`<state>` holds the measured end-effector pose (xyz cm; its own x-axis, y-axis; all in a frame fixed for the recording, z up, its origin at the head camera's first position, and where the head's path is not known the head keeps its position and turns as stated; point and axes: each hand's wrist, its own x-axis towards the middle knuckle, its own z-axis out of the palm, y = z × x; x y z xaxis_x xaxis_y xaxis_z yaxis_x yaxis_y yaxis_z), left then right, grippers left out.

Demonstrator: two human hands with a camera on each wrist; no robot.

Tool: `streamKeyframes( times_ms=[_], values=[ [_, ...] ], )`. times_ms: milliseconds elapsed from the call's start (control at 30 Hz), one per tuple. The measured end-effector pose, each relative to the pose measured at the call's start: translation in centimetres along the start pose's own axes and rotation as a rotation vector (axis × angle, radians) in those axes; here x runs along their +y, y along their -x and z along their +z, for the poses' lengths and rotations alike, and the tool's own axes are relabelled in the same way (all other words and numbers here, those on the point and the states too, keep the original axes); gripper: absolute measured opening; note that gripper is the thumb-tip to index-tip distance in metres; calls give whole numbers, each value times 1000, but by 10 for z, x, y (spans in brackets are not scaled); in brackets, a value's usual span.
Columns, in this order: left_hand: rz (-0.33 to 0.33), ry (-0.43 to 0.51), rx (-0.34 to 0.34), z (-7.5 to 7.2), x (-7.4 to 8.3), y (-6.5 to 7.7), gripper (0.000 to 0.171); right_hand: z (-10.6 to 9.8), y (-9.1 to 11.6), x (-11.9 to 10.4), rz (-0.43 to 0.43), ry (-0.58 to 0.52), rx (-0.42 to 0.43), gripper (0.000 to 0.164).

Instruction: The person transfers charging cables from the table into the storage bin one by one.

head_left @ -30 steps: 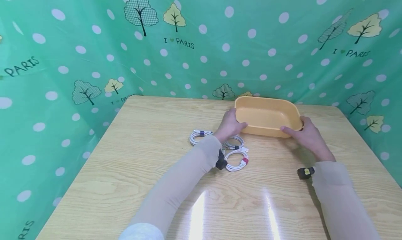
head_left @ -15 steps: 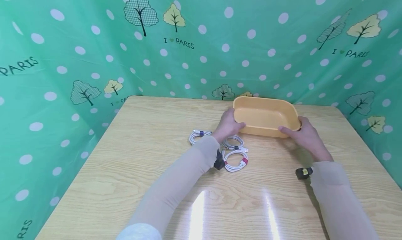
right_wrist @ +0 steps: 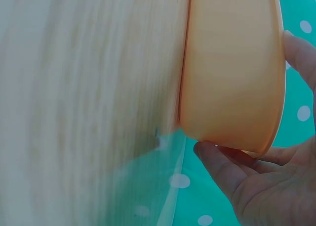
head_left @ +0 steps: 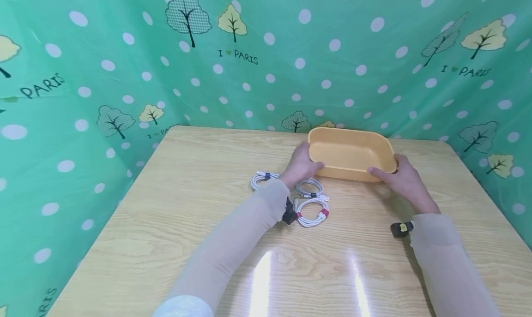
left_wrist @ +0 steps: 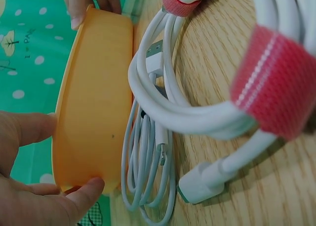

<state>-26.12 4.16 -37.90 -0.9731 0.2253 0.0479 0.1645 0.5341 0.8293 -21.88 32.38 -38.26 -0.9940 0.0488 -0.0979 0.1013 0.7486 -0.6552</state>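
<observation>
An orange plastic basin (head_left: 345,156) with rounded corners stands near the back edge of the table, its inside bare. My left hand (head_left: 301,164) grips its left end, thumb over the front rim and fingers round the outside. At the opposite end my right hand (head_left: 403,178) holds it the same way, thumb on the rim, and in the right wrist view fingertips (right_wrist: 210,152) press the end wall. Close in front of the basin lie coiled white cables: one with a red strap (head_left: 312,212), another with a dark strap (head_left: 309,188), and a third (head_left: 259,181) partly hidden by my left forearm.
The wooden table (head_left: 187,183) reaches to a green patterned curtain (head_left: 266,77) behind and at both sides. A small black wrist camera (head_left: 401,229) sits at my right cuff, and another (head_left: 289,213) at the left, beside the red-strapped cable.
Over the last second the basin has shifted very slightly left, with both hands holding on to it. The cables lie where they were.
</observation>
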Motion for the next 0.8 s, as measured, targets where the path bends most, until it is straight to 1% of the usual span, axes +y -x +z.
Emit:
streamKeyframes(
  times_ms=[200,567,800],
  values=[
    [5,16,2,0,-1,0,67,0,0,0,-3,9,-6,115],
    [-35,12,8,-3,0,1,67,1,-1,-3,6,9,-12,117],
    [-45,9,17,-4,-1,1,66,2,-1,-4,21,-4,-11,117]
  ],
)
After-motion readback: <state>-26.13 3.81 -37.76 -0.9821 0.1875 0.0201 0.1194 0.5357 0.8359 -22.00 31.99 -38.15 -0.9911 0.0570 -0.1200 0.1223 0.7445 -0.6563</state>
